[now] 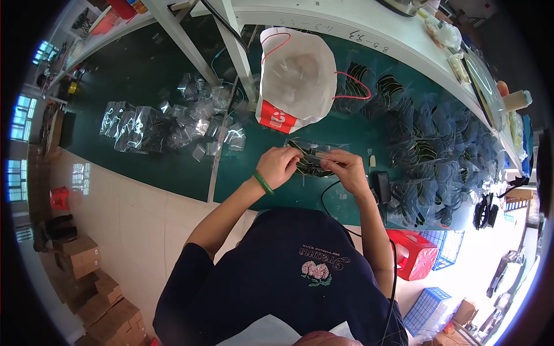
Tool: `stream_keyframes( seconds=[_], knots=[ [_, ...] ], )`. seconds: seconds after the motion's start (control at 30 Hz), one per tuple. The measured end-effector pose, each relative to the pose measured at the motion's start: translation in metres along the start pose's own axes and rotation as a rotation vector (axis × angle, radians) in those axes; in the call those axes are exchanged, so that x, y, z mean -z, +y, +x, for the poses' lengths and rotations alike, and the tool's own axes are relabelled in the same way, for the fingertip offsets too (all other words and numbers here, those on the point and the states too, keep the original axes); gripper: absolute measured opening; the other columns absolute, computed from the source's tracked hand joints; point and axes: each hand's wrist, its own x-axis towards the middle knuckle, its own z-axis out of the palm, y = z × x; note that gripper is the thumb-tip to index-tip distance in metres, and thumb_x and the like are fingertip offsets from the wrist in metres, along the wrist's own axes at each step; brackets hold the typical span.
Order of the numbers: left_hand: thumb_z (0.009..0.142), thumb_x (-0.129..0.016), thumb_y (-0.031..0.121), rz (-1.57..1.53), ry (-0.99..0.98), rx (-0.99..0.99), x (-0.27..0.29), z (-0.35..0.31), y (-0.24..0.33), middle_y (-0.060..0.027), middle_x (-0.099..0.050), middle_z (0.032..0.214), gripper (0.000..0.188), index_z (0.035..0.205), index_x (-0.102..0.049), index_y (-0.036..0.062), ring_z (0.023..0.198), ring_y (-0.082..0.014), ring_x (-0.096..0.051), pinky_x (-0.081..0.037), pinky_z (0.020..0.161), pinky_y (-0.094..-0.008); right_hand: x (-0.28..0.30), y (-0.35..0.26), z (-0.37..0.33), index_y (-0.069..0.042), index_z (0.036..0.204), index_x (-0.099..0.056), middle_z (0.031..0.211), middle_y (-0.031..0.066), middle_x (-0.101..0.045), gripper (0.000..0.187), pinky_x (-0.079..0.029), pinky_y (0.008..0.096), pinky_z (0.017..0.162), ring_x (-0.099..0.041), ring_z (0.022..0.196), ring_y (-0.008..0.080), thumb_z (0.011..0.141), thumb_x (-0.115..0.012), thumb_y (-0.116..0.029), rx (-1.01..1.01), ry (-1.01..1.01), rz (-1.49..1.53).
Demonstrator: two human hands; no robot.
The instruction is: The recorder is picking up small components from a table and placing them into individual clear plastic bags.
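Observation:
My left hand (280,166) wears a green bangle at the wrist and pinches the left end of a clear plastic bag (314,164) at the table's near edge. Dark curved pieces with yellowish edges lie in or under this bag; which of the two I cannot tell. Its upper right edge is pinched between the thumb and finger of my right hand (348,171). Straight beyond the hands stands an open white paper bag (297,75) with a red base and red cord handles. Crumpled clear plastic shows inside it.
Many clear bags with dark curved pieces (433,155) cover the green table's (173,179) right side. Small clear packets (202,112) lie left, beside a neat stack (135,127). White shelf posts (236,52) rise behind. A black box (381,187) and cable sit by my right forearm.

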Motion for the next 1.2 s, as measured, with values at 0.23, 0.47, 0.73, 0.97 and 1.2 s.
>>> stream_keyframes(
  seconds=[0.23,0.47,0.73,0.97,1.2],
  knots=[
    [0.099,-0.071,0.027,0.443,-0.002,-0.341,0.006,-0.023,-0.009,-0.0085,-0.073,0.113,0.028,0.116,-0.076,0.0048,0.110,-0.0273,-0.066,-0.048,0.101,-0.0434,-0.020,0.034,0.016,-0.004,0.121,-0.084,0.098,0.0061,-0.077,0.025,-0.057,0.0258,0.075,-0.069,0.082,0.0100,0.097,-0.079,-0.006,-0.103,-0.044,-0.039],
    [0.102,-0.067,0.036,0.483,-0.060,-0.267,-0.002,-0.025,-0.007,-0.0117,-0.068,0.128,0.042,0.125,-0.073,0.0015,0.117,-0.0294,-0.061,-0.047,0.099,-0.0426,-0.027,0.044,0.018,-0.004,0.121,-0.084,0.096,0.0079,-0.079,0.025,-0.059,0.0258,0.078,-0.074,0.085,0.0121,0.096,-0.080,-0.006,-0.180,0.019,0.005],
    [0.104,-0.064,0.044,0.525,-0.114,-0.264,0.000,-0.019,-0.009,-0.0134,-0.067,0.131,0.050,0.129,-0.073,0.0020,0.121,-0.0299,-0.059,-0.046,0.100,-0.0441,-0.030,0.065,0.012,-0.007,0.120,-0.085,0.100,0.0095,-0.082,0.026,-0.060,0.0295,0.080,-0.075,0.086,0.0135,0.095,-0.082,-0.014,-0.221,0.070,-0.076],
    [0.104,-0.064,0.045,0.544,-0.146,-0.263,-0.001,-0.024,-0.009,-0.0141,-0.065,0.136,0.050,0.129,-0.072,0.0019,0.122,-0.0297,-0.057,-0.044,0.101,-0.0436,-0.035,0.062,0.002,-0.008,0.119,-0.085,0.103,0.0110,-0.081,0.026,-0.058,0.0298,0.081,-0.075,0.089,0.0171,0.094,-0.082,-0.014,-0.108,0.168,-0.112],
    [0.104,-0.064,0.044,0.565,-0.131,-0.286,0.000,-0.021,-0.005,-0.0136,-0.066,0.133,0.048,0.127,-0.072,0.0017,0.121,-0.0299,-0.058,-0.045,0.099,-0.0441,-0.040,0.077,0.007,-0.007,0.114,-0.086,0.109,0.0154,-0.081,0.024,-0.060,0.0370,0.088,-0.078,0.096,0.0286,0.091,-0.083,-0.014,0.002,0.089,-0.330]
  ],
)
